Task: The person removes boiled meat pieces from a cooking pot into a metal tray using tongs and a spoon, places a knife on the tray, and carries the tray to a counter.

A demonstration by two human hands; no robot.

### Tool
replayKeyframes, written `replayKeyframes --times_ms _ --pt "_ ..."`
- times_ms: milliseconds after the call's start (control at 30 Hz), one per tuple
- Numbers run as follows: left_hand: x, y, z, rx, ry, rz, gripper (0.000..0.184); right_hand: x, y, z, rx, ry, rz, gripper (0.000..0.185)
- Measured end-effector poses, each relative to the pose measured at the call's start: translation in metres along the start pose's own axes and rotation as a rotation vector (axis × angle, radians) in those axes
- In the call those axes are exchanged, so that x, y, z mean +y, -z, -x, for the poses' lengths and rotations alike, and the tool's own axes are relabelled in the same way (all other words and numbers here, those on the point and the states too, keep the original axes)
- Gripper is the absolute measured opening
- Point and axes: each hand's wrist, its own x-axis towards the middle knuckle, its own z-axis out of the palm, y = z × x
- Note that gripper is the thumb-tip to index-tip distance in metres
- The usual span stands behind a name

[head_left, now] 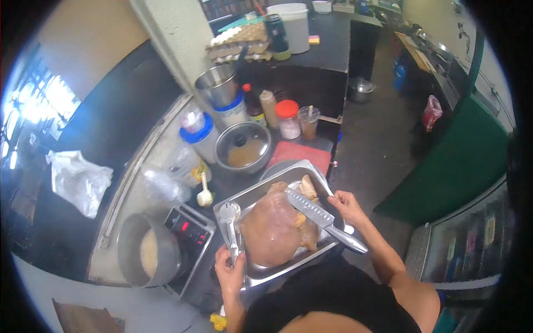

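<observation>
A deep rectangular metal tray [276, 272] is held in front of my body, slightly tilted in view. Inside lies a large pale piece of meat [270, 227], with smaller browner pieces at its right side. My left hand [229, 267] is closed round the tray's left edge, and metal tongs [231, 228] lie along that side under my thumb. At the opposite rim, my right hand [345, 206] grips the tray's corner. A large knife [319, 216] with a dimpled blade rests across the meat, its metal handle over the near right rim.
Beyond the tray are a lidded pot [243, 147], a red cutting board [300, 156], a red-lidded jar [288, 119] and bottles. An induction cooker [191, 233] and a pot of pale contents [149, 250] stand left. Egg trays [240, 41] sit farther back.
</observation>
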Motion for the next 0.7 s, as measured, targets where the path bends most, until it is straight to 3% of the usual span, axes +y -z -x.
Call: replayKeyframes --times_ms 200,333,400,533,700 --pt "0.004 -0.162 -0.047 -0.192 -0.154 -0.093 0.011 0.024 0.146 -0.011 0.242 0.013 -0.064 0.033" --pt "0.005 -0.279 -0.067 -0.360 -0.081 0.035 0.011 0.081 0.243 -0.017 0.390 0.037 -0.045 0.037" --pt "0.012 -0.325 -0.080 -0.417 -0.175 -0.028 0.012 0.086 0.280 -0.017 0.471 0.044 0.000 0.037" --pt "0.013 -0.409 -0.098 -0.511 -0.218 -0.079 0.015 0.119 0.332 -0.019 0.592 0.054 -0.080 0.036" --pt "0.032 -0.479 -0.137 -0.619 -0.221 -0.090 0.019 0.108 0.371 -0.028 0.685 0.019 -0.101 0.034"
